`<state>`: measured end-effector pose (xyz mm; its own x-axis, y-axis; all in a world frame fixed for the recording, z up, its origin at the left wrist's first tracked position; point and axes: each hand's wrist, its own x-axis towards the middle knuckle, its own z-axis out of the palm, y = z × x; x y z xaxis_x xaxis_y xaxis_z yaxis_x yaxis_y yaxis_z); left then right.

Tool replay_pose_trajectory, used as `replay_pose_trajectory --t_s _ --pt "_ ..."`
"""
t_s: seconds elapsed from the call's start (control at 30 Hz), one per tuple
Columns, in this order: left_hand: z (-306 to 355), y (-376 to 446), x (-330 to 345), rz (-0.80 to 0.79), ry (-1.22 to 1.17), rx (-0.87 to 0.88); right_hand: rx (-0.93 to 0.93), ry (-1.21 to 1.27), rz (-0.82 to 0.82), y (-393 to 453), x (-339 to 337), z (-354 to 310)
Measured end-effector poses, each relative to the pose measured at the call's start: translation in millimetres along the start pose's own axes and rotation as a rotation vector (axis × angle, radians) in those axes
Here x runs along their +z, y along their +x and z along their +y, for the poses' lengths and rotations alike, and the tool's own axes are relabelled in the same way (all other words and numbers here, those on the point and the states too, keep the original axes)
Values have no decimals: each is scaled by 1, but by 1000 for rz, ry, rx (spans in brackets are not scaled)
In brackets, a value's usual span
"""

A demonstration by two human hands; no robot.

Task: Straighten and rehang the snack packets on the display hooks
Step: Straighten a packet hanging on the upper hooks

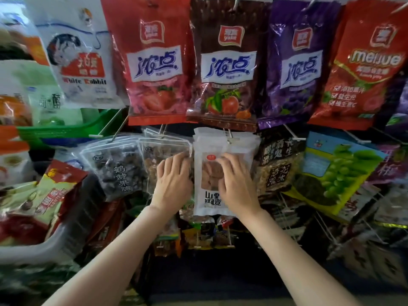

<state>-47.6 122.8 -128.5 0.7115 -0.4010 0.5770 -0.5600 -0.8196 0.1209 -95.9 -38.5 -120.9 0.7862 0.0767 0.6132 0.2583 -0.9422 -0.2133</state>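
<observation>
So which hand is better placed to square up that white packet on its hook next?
Probably the right hand: it lies flat on the front of the white packet, fingers near its top. The left hand rests mostly on the clear packet beside it.

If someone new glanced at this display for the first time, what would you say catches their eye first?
Most likely the two hands at the centre: the left hand and right hand rest flat on either side of a white snack packet hanging from a hook. Above it runs a bright row of big bags: a red strawberry bag, a brown bag and a purple bag. At the right, a packet showing green grapes hangs tilted.
</observation>
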Motion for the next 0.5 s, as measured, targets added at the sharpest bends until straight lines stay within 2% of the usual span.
replay_pose_trajectory --t_s 0.1,0.17,0.3,0.5 --pt "-32 0 -17 -62 -69 -194 99 208 -208 28 5 -37" --pt "-58 6 -27 -147 -85 -272 197 299 -281 55 13 -57" --pt "-95 21 -40 -268 -68 -223 331 238 -350 103 35 -85" --pt "-104 64 -47 -368 -37 -165 516 89 -389 133 45 -85"
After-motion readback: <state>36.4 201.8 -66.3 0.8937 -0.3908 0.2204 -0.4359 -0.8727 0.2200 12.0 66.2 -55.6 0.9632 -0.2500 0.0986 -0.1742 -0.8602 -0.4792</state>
